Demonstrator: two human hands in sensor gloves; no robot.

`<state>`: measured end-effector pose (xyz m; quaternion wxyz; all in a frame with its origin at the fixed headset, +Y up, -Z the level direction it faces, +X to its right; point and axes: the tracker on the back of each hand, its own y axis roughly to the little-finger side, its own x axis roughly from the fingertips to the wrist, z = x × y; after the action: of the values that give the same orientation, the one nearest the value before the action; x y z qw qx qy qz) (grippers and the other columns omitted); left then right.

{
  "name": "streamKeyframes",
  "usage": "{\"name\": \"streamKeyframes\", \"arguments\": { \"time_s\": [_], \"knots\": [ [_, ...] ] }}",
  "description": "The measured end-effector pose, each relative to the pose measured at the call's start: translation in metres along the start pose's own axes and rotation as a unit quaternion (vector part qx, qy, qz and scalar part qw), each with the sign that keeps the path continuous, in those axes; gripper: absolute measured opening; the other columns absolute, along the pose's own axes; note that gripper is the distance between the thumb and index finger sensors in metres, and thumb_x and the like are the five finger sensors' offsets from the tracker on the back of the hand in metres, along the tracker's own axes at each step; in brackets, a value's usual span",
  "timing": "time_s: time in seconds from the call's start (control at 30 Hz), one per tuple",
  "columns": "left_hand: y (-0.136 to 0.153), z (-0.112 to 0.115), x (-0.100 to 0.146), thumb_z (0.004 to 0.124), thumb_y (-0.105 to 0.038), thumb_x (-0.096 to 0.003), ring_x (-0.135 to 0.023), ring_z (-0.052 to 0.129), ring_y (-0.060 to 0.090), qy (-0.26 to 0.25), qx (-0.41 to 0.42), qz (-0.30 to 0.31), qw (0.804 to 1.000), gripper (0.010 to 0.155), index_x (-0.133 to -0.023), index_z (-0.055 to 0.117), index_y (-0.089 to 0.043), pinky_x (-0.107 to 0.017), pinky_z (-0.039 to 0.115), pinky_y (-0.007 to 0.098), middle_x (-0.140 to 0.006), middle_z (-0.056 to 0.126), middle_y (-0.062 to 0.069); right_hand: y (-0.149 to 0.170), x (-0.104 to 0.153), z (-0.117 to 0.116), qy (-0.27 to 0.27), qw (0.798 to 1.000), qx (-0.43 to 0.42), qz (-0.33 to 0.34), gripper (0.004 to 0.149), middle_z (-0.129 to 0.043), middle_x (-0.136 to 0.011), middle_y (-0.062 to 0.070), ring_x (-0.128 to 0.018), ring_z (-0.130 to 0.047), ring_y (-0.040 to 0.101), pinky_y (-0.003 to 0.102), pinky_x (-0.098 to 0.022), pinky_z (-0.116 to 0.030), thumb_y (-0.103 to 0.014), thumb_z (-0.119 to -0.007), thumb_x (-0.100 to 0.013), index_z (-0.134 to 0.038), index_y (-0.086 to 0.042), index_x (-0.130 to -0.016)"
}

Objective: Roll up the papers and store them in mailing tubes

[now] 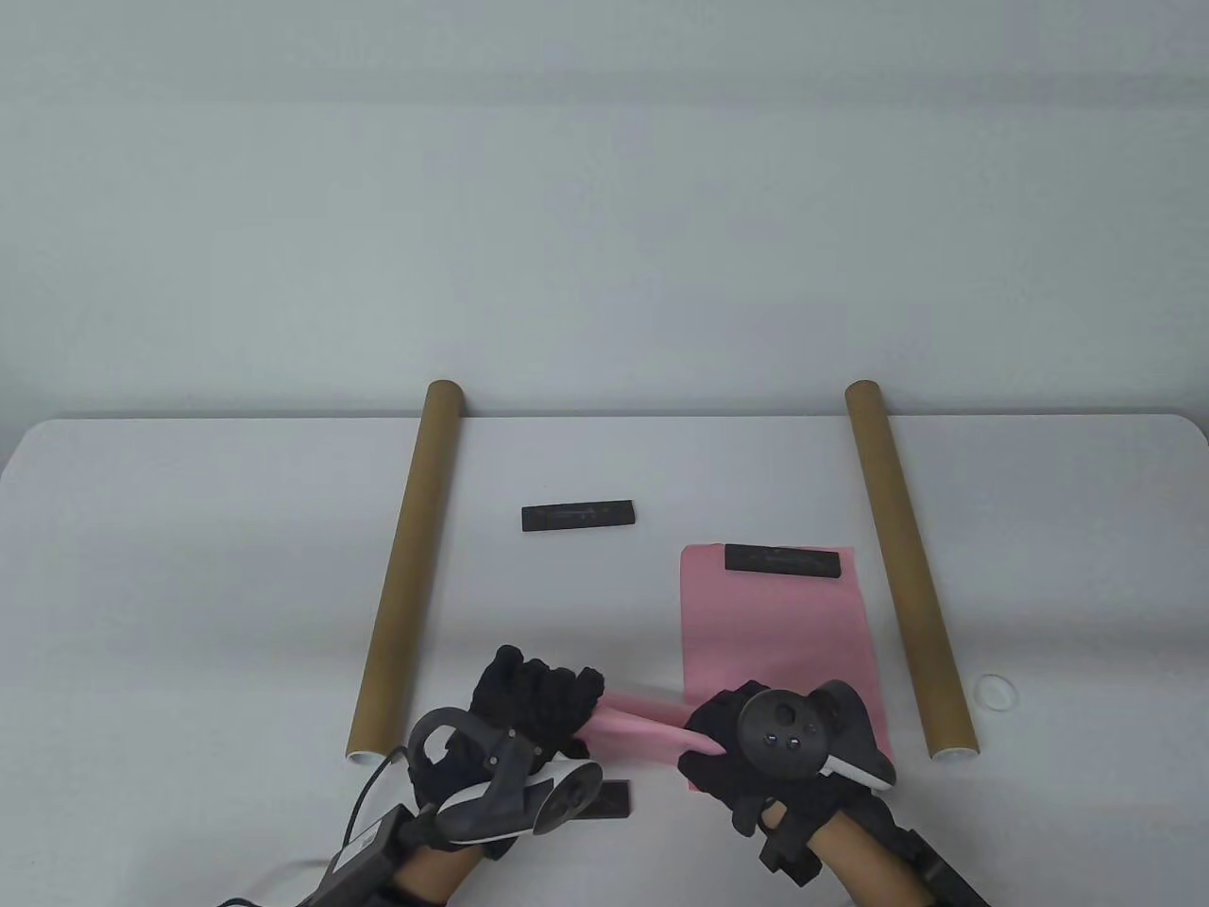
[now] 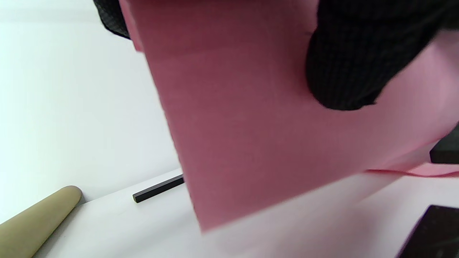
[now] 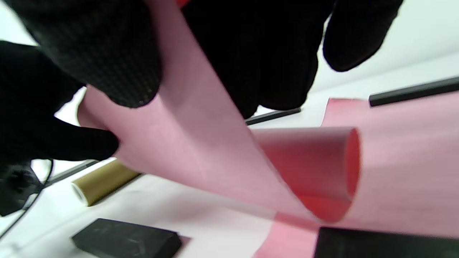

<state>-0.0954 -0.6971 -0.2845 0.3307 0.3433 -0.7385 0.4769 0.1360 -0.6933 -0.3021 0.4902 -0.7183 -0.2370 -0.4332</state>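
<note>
A pink paper (image 1: 642, 726), loosely rolled into a cone-like tube, is held between both hands just above the table's front edge. My left hand (image 1: 567, 704) grips its left end, and a fingertip (image 2: 351, 64) presses on the sheet (image 2: 251, 125). My right hand (image 1: 713, 739) pinches its right end, and the roll's open mouth (image 3: 322, 172) shows below those fingers (image 3: 107, 53). Two brown mailing tubes lie lengthwise on the table, one to the left (image 1: 406, 576) and one to the right (image 1: 907, 567).
A second pink sheet (image 1: 774, 633) lies flat under my right hand, with a black bar (image 1: 782, 561) on its far end. Another black bar (image 1: 579, 517) lies mid-table, and one (image 1: 604, 801) lies by my left wrist. A white cap (image 1: 995, 692) sits right of the right tube.
</note>
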Motion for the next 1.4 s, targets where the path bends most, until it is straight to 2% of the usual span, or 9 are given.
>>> {"name": "streamKeyframes", "arguments": {
  "time_s": [0.2, 0.37, 0.57, 0.8, 0.93, 1.07, 1.17, 1.23, 1.4],
  "knots": [
    [0.009, 0.009, -0.003, 0.093, -0.055, -0.0328, -0.053, 0.105, 0.010, 0.047, 0.097, -0.026, 0.994, 0.047, -0.076, 0.084, -0.037, -0.068, 0.074, 0.047, -0.058, 0.100, -0.012, -0.008, 0.004, 0.001, 0.042, 0.996, 0.073, 0.022, 0.049, -0.095, -0.080, 0.013, -0.078, -0.092, 0.045, 0.070, -0.061, -0.068, -0.049, -0.093, -0.042, -0.092, -0.015, -0.077],
    [0.019, 0.019, -0.005, 0.091, -0.055, -0.0345, -0.049, 0.106, 0.011, 0.110, 0.217, -0.051, 0.968, 0.042, -0.072, 0.088, -0.036, -0.067, 0.075, 0.047, -0.053, 0.101, -0.011, -0.029, 0.014, 0.000, 0.141, 0.938, 0.295, 0.117, 0.073, -0.076, -0.103, 0.013, -0.097, -0.073, 0.050, 0.072, -0.068, -0.061, -0.054, -0.095, -0.038, -0.076, -0.016, -0.097],
    [0.018, 0.017, -0.003, 0.090, -0.056, -0.0348, -0.051, 0.106, 0.012, 0.104, 0.207, -0.047, 0.972, 0.041, -0.071, 0.088, -0.037, -0.068, 0.074, 0.047, -0.055, 0.102, -0.011, -0.029, 0.008, -0.002, 0.125, 0.947, 0.280, 0.095, 0.041, -0.097, -0.081, 0.006, -0.084, -0.091, 0.040, 0.067, -0.066, -0.069, -0.047, -0.094, -0.041, -0.093, -0.022, -0.074],
    [0.005, 0.006, 0.001, 0.090, -0.064, -0.0307, -0.080, 0.095, 0.017, -0.007, 0.007, 0.005, 1.000, 0.073, -0.094, 0.067, -0.034, -0.072, 0.066, 0.051, -0.085, 0.088, -0.008, -0.004, -0.002, -0.004, 0.017, 0.996, 0.090, 0.003, 0.037, -0.101, -0.072, 0.009, -0.075, -0.096, 0.042, 0.068, -0.061, -0.071, -0.046, -0.094, -0.042, -0.097, -0.019, -0.067],
    [0.000, 0.004, -0.001, 0.093, -0.059, -0.0312, -0.071, 0.099, 0.013, -0.020, -0.011, 0.012, 1.000, 0.067, -0.090, 0.071, -0.034, -0.070, 0.069, 0.049, -0.076, 0.092, -0.010, 0.003, -0.003, -0.004, -0.013, 1.000, -0.004, -0.012, 0.036, -0.102, -0.070, 0.010, -0.073, -0.097, 0.043, 0.069, -0.059, -0.071, -0.044, -0.094, -0.042, -0.098, -0.017, -0.066],
    [0.009, 0.009, -0.004, 0.093, -0.053, -0.0339, -0.052, 0.105, 0.009, 0.033, 0.107, -0.032, 0.993, 0.042, -0.073, 0.085, -0.039, -0.067, 0.076, 0.046, -0.057, 0.100, -0.013, -0.004, 0.004, -0.003, 0.062, 0.995, 0.075, 0.026, 0.056, -0.089, -0.088, 0.016, -0.090, -0.078, 0.052, 0.074, -0.063, -0.061, -0.050, -0.094, -0.041, -0.088, -0.013, -0.083],
    [0.019, 0.016, -0.005, 0.093, -0.052, -0.0345, -0.050, 0.105, 0.010, 0.104, 0.212, -0.064, 0.970, 0.041, -0.072, 0.087, -0.038, -0.067, 0.075, 0.047, -0.055, 0.101, -0.011, -0.020, 0.011, 0.000, 0.141, 0.948, 0.267, 0.100, 0.071, -0.077, -0.100, 0.014, -0.098, -0.068, 0.052, 0.074, -0.067, -0.057, -0.056, -0.095, -0.038, -0.077, -0.016, -0.095],
    [0.023, 0.020, -0.007, 0.092, -0.053, -0.0356, -0.050, 0.105, 0.011, 0.139, 0.255, -0.067, 0.955, 0.040, -0.072, 0.088, -0.037, -0.067, 0.075, 0.047, -0.055, 0.101, -0.011, -0.028, 0.012, 0.000, 0.150, 0.932, 0.311, 0.109, 0.068, -0.078, -0.101, 0.012, -0.099, -0.069, 0.050, 0.072, -0.068, -0.059, -0.054, -0.095, -0.039, -0.078, -0.018, -0.094],
    [0.023, 0.022, -0.005, 0.092, -0.053, -0.0358, -0.053, 0.104, 0.013, 0.146, 0.260, -0.068, 0.952, 0.040, -0.072, 0.088, -0.036, -0.068, 0.073, 0.048, -0.057, 0.101, -0.010, -0.028, 0.007, -0.004, 0.129, 0.947, 0.283, 0.084, 0.044, -0.093, -0.085, 0.008, -0.089, -0.085, 0.043, 0.068, -0.066, -0.066, -0.048, -0.091, -0.043, -0.092, -0.021, -0.078]
  ]
}}
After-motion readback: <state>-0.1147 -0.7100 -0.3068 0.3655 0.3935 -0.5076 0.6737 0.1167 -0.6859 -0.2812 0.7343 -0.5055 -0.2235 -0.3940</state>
